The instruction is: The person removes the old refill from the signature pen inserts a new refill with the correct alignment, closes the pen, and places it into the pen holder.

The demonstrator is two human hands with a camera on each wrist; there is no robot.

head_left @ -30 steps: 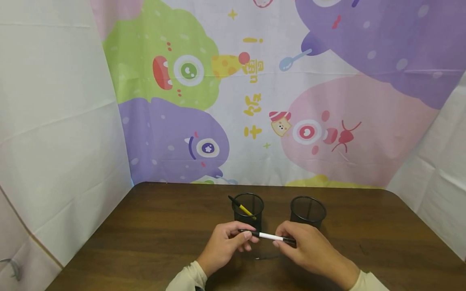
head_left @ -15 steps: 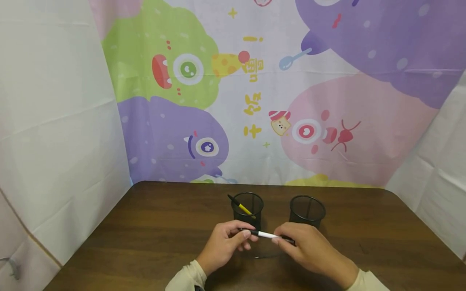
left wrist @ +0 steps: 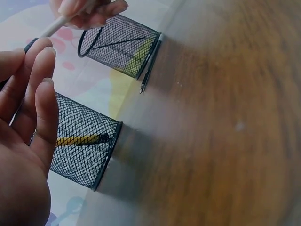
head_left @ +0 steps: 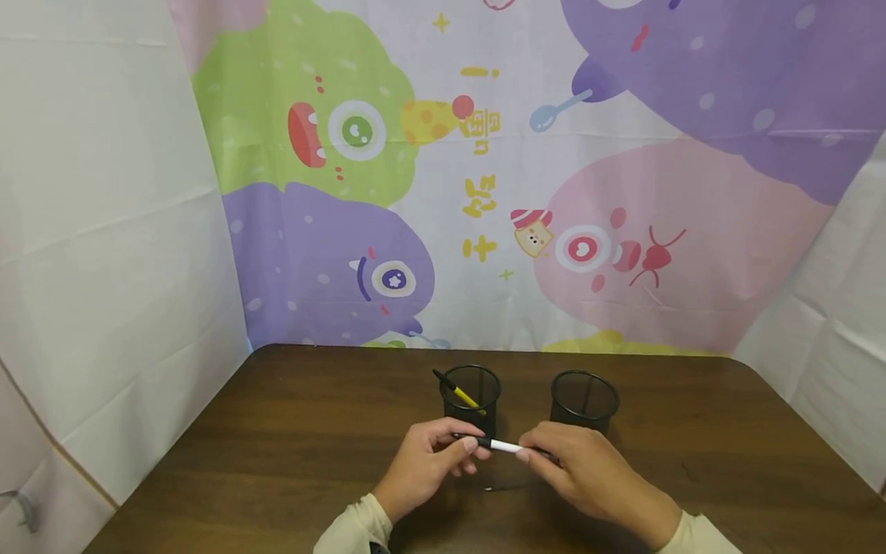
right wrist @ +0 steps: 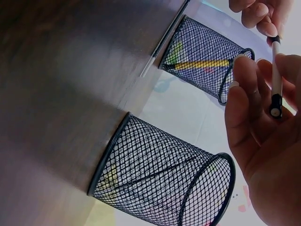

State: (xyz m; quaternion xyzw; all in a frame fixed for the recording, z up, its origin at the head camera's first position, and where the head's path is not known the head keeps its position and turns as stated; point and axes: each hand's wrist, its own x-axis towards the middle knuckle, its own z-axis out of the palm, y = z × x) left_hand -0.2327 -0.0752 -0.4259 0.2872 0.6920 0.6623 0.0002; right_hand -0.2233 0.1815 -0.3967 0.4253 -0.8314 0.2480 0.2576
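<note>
A pen with a white barrel and black ends (head_left: 504,446) is held level above the table between both hands. My left hand (head_left: 424,465) pinches its black end between thumb and fingers. The other end is gripped by my right hand (head_left: 598,471), whose thumb and forefinger meet on the white barrel; the black rear end (right wrist: 276,107) shows in the right wrist view. Below the hands a thin pen refill (head_left: 511,488) with a metal tip lies on the table. Close behind the left hand stands a black mesh pen cup (left wrist: 77,162) with a yellow pen (head_left: 465,397) leaning in it.
A second black mesh pen cup (head_left: 569,417) stands behind the right hand, with no pen seen in it. The brown wooden table (head_left: 311,431) ends at a cartoon-print curtain (head_left: 484,308). White cloth walls (head_left: 118,231) flank the table.
My right hand's fingers have shifted slightly left along the pen, covering more of the white barrel. The left hand, the cups and the refill have stayed put.
</note>
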